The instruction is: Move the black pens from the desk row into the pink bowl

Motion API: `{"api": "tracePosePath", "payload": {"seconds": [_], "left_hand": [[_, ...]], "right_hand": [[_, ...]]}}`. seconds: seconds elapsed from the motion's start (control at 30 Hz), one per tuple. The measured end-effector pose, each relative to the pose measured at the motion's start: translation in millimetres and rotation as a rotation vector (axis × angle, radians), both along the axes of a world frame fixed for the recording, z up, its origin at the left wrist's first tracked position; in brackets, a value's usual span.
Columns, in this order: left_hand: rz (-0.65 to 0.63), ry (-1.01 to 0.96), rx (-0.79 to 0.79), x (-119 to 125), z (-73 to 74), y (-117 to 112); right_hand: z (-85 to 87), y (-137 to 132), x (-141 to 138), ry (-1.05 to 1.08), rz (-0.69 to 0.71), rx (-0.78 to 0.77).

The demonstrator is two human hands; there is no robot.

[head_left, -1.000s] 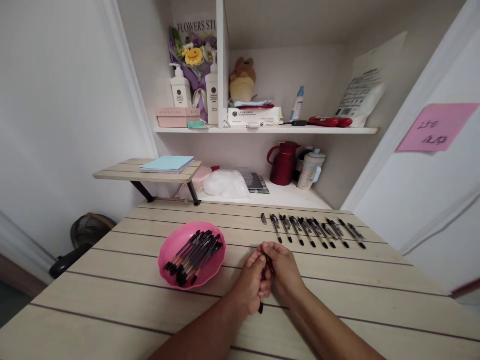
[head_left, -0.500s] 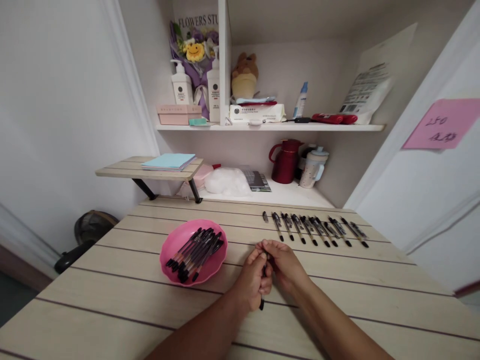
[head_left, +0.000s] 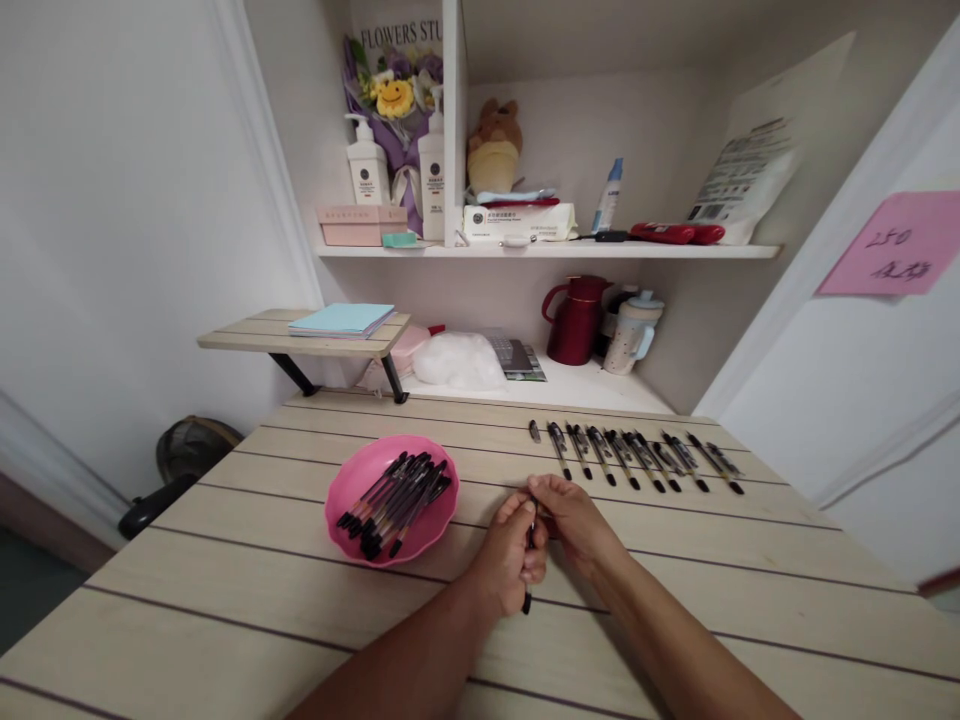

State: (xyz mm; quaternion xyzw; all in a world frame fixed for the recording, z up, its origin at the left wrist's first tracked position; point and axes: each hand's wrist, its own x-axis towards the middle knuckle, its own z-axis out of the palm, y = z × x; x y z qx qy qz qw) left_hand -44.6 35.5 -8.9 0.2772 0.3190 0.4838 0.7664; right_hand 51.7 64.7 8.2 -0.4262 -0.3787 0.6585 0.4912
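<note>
My left hand (head_left: pixel 512 553) is wrapped round a pen (head_left: pixel 527 604), whose black end sticks out below the fist. At the pen's upper end the thumb and fingers of my right hand (head_left: pixel 574 515) are pinched together; the tip there is mostly hidden by the fingers. Left of my hands stands a pink bowl (head_left: pixel 341 500) with several dark pens (head_left: pixel 397 500) lying in it. Beyond my right hand, several pens (head_left: pixel 621 462) lie side by side in a row, with small black caps beside them. One loose pen cap (head_left: pixel 534 431) lies at the row's left end.
A small raised stand (head_left: pixel 247 335) with blue paper (head_left: pixel 341 320) on it is at the table's back left. Behind the table, a white shelf unit (head_left: pixel 547 251) holds bottles, a plush toy (head_left: pixel 495 150), a red jug (head_left: pixel 576 322) and a pale cup (head_left: pixel 631 335).
The view has shifted slightly. My right fingers have moved a little at the pen's upper end, while my left hand keeps its grip.
</note>
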Motion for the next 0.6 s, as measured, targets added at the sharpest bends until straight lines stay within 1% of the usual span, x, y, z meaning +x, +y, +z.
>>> {"api": "tracePosePath", "payload": {"seconds": [0.1, 0.13, 0.27, 0.33, 0.43, 0.53, 0.6], "left_hand": [[-0.027, -0.003, -0.004, -0.3, -0.3, 0.5], [-0.032, -0.009, -0.003, -0.5, -0.3, 0.6], [-0.012, -0.013, 0.002, -0.8, -0.2, 0.0], [-0.012, -0.007, -0.003, -0.8, -0.1, -0.3], [-0.033, -0.011, -0.010, -0.9, -0.2, 0.0], [-0.030, -0.019, -0.008, -1.2, -0.5, 0.8], [-0.024, -0.019, -0.010, -1.3, -0.4, 0.9]], "right_hand": [[-0.9, 0.9, 0.4, 0.010, -0.063, 0.041], [-0.8, 0.8, 0.3, 0.024, -0.061, 0.043], [1.2, -0.8, -0.4, -0.009, 0.025, 0.000], [2.0, -1.2, -0.1, -0.039, 0.019, 0.007], [2.4, -1.3, 0.8, -0.004, -0.008, 0.040], [2.3, -2.4, 0.5, 0.034, 0.025, 0.029], [1.6, -2.7, -0.3, 0.012, 0.047, 0.013]]}}
